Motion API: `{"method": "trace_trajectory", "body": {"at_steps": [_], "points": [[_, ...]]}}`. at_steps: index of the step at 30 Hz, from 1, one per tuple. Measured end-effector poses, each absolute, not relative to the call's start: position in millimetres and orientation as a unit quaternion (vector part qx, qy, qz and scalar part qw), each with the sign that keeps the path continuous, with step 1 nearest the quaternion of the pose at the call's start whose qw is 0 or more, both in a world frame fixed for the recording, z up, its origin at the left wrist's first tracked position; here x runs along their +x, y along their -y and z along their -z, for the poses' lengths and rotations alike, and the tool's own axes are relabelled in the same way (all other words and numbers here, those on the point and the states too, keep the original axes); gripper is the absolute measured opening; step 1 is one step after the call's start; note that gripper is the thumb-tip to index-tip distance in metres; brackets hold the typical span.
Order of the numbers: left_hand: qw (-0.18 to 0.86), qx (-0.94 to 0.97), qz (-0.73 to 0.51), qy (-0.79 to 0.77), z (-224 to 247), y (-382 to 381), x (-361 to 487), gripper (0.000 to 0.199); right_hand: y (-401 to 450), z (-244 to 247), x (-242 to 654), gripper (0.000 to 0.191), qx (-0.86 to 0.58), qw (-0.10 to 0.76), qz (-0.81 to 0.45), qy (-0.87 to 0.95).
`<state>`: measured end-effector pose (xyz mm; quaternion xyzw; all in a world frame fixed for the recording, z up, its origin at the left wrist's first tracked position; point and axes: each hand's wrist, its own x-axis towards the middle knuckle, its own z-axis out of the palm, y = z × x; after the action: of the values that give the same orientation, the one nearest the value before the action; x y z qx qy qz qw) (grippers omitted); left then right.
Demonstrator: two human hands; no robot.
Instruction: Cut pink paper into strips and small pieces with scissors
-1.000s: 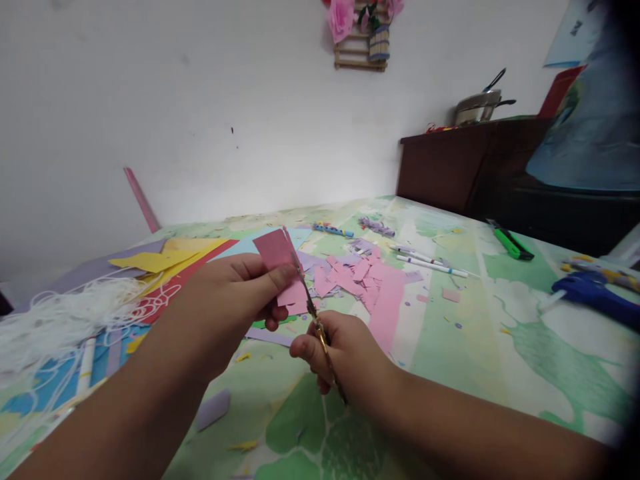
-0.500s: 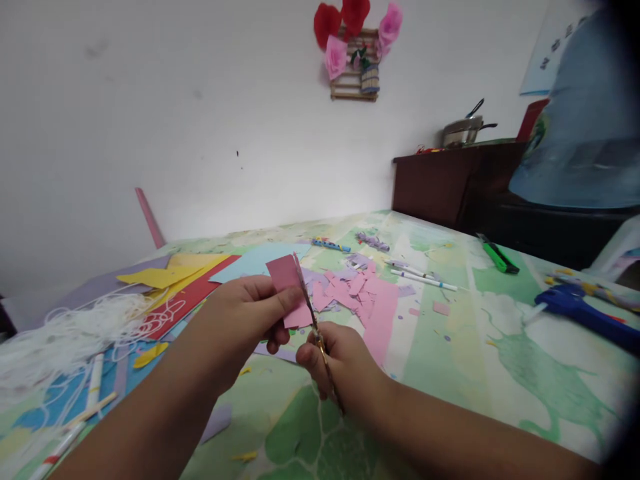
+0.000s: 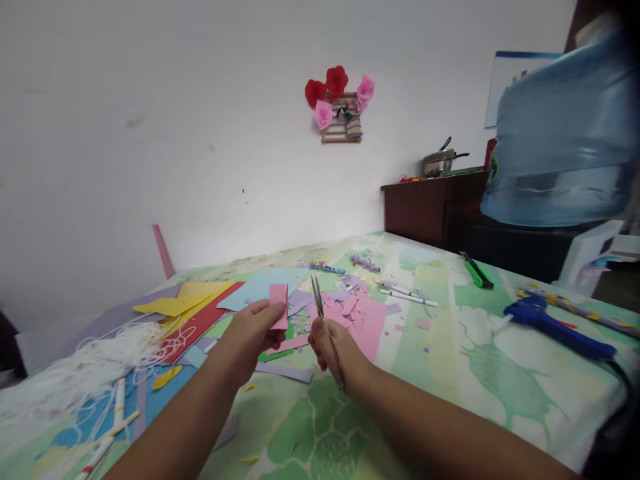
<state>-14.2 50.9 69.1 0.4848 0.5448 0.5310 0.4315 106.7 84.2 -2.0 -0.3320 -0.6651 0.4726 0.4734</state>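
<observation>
My left hand (image 3: 253,328) pinches a small piece of pink paper (image 3: 278,297) upright between thumb and fingers. To its right, my right hand (image 3: 343,350) is closed around a pair of scissors (image 3: 318,298), blades pointing up and slightly parted. The blades are apart from the paper. A narrow pink paper strip (image 3: 294,344) lies on the table just below and between the hands. Behind the scissors, cut pink scraps (image 3: 349,313) are heaped on a larger pink sheet (image 3: 377,325). A lilac strip (image 3: 285,372) rests in front of them.
On the left lie tangled white string (image 3: 75,373), a red sheet (image 3: 210,325), yellow paper (image 3: 175,305) and a light blue sheet (image 3: 263,287). Markers (image 3: 409,297), a green utility knife (image 3: 477,271) and a blue glue gun (image 3: 560,327) are to the right. A water bottle (image 3: 555,147) stands beyond.
The scissors have come away from the pink paper and the hands have moved apart. The paper in my left hand looks narrower. The view has tilted upward and shifted right.
</observation>
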Motion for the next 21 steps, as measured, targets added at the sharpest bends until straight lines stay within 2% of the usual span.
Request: {"method": "trace_trajectory", "body": {"at_steps": [3, 6, 10, 21], "points": [[0.469, 0.485, -0.515, -0.529, -55.1, -48.9, -10.3, 0.014, -92.4, 3.9, 107.3, 0.045, -0.294, 0.488, -0.540, 0.619], [0.509, 0.502, -0.489, -0.500, -42.1, -39.3, -1.6, 0.011, -96.3, 3.7, 107.9, 0.035, -0.253, 0.525, -0.573, 0.576], [0.526, 0.491, -0.490, -0.492, -26.9, -32.6, 6.9, 0.012, -97.9, 3.3, 108.6, 0.027, -0.206, 0.514, -0.609, 0.569], [0.517, 0.467, -0.520, -0.494, -11.8, -41.8, 7.6, 0.013, -101.8, 9.5, 106.8, 0.017, -0.254, 0.511, -0.589, 0.572]]}}
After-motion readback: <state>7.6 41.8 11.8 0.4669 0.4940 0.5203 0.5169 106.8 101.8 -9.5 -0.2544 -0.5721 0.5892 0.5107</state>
